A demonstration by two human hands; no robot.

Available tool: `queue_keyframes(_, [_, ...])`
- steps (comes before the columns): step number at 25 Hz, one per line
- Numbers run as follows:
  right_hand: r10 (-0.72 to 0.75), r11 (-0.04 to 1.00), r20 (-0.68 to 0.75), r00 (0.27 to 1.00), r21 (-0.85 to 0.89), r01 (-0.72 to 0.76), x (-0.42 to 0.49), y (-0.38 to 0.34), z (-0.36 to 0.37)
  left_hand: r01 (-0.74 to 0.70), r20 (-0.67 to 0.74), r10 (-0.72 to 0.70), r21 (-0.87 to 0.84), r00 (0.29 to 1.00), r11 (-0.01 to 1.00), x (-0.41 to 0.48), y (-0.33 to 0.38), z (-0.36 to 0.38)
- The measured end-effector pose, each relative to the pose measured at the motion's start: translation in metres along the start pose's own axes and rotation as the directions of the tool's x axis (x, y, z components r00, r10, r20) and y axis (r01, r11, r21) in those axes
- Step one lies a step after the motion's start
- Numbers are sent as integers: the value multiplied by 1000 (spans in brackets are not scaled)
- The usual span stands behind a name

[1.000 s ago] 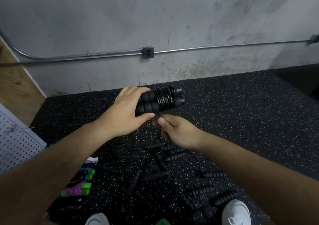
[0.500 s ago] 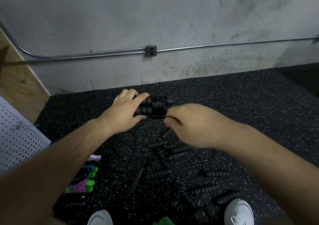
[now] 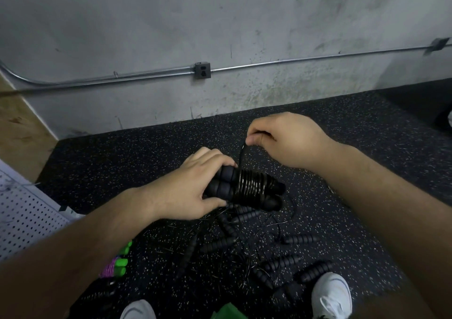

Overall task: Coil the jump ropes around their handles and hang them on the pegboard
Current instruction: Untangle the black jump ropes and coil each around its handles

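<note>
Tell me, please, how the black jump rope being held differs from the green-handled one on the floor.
The black jump rope has black handles and dark cord; the green-handled rope has purple cord. The left hand grips the black one above the floor; the green-handled one lies on it. The right hand pinches the black one's free cord; the green one shows none. Both are coiled round handles.

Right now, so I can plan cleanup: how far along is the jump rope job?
Done: one purple-and-green rope lies coiled beside the pegboard, not hung. In hand: the left hand grips black handles wound with many turns; the right hand pinches the cord. Left: a tangle of black ropes underfoot.
</note>
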State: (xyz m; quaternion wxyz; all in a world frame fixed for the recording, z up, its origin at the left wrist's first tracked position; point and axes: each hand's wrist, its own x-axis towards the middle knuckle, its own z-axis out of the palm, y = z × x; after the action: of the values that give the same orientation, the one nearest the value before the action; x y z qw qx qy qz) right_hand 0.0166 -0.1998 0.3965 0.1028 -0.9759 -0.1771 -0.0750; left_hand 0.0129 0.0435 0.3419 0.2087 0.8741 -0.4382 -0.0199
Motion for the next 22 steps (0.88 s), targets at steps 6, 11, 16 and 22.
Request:
queue_keyframes(6, [119, 712, 290, 950, 642, -285, -14, 3, 27, 84, -40, -97, -237, 995, 968, -5, 22, -9])
queue_keyframes(11, [83, 726, 393, 916, 605, -326, -23, -37, 74, 122, -215, -143, -109, 966, 987, 4, -1, -8])
queue_keyframes(16, [28, 762, 425, 905, 577, -295, -25, -61, 77, 237, -248, -208, 93, 946, 967, 10, -35, -12])
queue_keyframes(22, [53, 900, 534, 844, 341, -272, -33, -84, 38, 254, -229, -206, 206, 951, 945, 10, -48, -7])
